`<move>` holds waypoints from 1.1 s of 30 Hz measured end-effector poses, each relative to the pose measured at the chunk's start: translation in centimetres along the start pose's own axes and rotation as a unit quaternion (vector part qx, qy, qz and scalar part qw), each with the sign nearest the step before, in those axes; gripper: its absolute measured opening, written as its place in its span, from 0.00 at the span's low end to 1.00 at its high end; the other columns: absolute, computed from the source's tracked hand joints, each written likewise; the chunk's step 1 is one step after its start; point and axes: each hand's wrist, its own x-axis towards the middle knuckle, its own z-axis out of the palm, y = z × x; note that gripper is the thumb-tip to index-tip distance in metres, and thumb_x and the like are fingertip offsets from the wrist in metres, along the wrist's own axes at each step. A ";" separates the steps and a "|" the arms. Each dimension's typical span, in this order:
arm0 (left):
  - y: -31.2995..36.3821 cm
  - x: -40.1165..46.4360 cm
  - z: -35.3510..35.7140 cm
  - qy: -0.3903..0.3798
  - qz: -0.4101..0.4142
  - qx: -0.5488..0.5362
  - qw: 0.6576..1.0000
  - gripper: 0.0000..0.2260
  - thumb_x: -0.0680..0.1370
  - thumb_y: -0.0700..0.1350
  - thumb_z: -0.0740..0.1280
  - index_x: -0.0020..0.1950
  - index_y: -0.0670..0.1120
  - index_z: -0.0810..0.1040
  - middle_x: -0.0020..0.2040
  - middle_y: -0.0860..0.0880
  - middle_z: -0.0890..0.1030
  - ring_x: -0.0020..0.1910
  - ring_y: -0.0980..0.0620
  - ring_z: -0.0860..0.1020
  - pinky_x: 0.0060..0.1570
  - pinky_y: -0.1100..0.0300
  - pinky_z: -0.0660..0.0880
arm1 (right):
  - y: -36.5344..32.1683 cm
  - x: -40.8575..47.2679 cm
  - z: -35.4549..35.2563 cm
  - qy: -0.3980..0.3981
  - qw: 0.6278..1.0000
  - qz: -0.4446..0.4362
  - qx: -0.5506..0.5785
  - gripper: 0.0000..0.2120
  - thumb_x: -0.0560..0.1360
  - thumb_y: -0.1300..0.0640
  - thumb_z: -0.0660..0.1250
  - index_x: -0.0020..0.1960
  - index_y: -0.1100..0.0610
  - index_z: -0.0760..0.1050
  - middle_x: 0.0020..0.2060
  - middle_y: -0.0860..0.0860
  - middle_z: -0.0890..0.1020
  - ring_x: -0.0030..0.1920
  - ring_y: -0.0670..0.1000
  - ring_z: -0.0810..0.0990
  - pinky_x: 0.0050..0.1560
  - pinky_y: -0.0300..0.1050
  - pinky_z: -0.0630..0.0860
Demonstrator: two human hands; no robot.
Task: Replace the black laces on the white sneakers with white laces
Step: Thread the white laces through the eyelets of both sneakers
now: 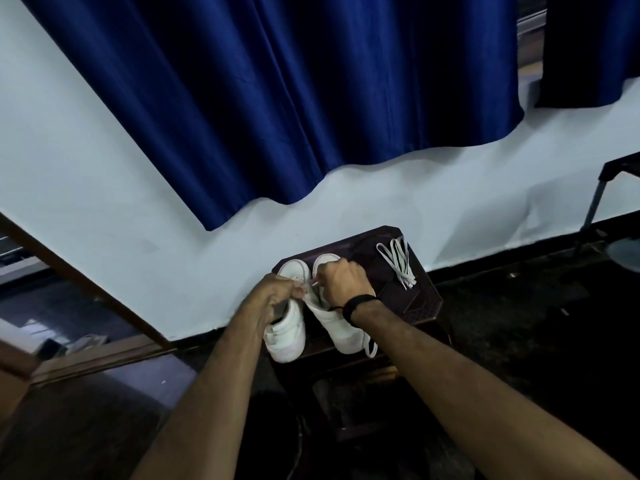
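At the lower centre of the head view, a small dark desk (pixel 420 308) is seen against the wall, and two white sneakers (pixel 289 336) are stood on it side by side, toes toward twelve o'clock. A loose bundle of white laces (pixel 398 261) is laid at about two o'clock from the shoes, apart from them. The left hand (pixel 277 296) is curled, with what looks like a white lace end pinched over the left shoe. The right hand (pixel 343 284) is likewise closed, and a thin pale tip (pixel 315 282) is pinched between the two shoes. No black laces can be made out. Lacing seems to be under way; the tip should be held close to its end, fed straight through each eyelet, and both sides drawn evenly so that no twist is left.
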 end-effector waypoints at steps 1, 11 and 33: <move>0.0 0.0 -0.1 -0.003 0.001 -0.005 1.000 0.12 0.74 0.26 0.67 0.57 0.29 0.79 0.21 0.55 0.78 0.30 0.57 0.76 0.24 0.76 0.68 | -0.1 0.0 0.0 -0.005 1.000 -0.006 -0.010 0.12 0.76 0.56 0.61 0.56 0.56 0.78 0.52 0.57 0.81 0.53 0.59 0.80 0.50 0.47 0.74; -0.8 1.0 0.0 -0.002 0.003 -0.055 0.998 0.12 0.73 0.28 0.70 0.56 0.31 0.80 0.29 0.52 0.80 0.35 0.58 0.76 0.29 0.76 0.70 | -0.6 -0.4 -0.2 0.004 1.000 0.000 -0.014 0.14 0.77 0.52 0.60 0.56 0.57 0.78 0.52 0.57 0.81 0.53 0.59 0.80 0.49 0.47 0.73; -0.7 1.2 0.5 0.010 0.032 -0.017 0.999 0.06 0.73 0.27 0.68 0.38 0.35 0.81 0.25 0.49 0.79 0.22 0.58 0.76 0.25 0.71 0.72 | -1.6 -1.2 0.5 0.038 0.997 0.060 0.030 0.14 0.76 0.46 0.62 0.50 0.54 0.81 0.46 0.55 0.83 0.50 0.57 0.81 0.50 0.46 0.72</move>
